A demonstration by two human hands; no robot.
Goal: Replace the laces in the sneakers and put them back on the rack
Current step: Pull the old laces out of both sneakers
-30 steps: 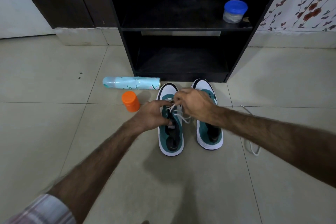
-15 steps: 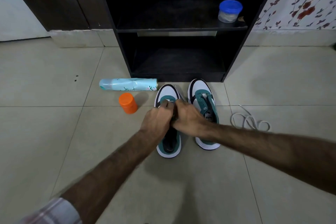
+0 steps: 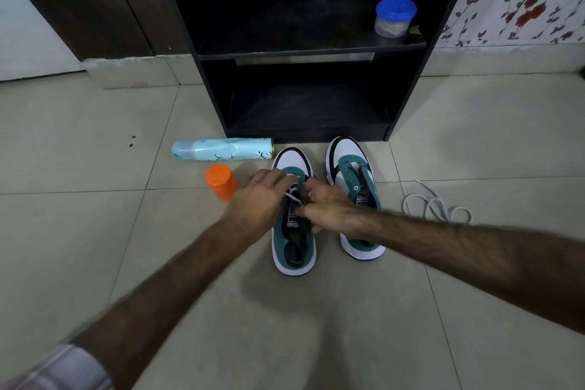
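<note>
We saw bare beige tiled floor (image 3: 95, 231) open to both sides and toward us. The two green-and-white sneakers stood just before the black wooden rack (image 3: 310, 51), toes toward it. Our left hand (image 3: 256, 203) and right hand (image 3: 329, 209) curled over the left sneaker (image 3: 294, 250), seemingly pinching its thin white lace (image 3: 292, 195). Half a second earlier the hands were bunched together; now they had parted. A loose white lace (image 3: 437, 206) lay coiled right of the unlaced right sneaker (image 3: 351, 168).
</note>
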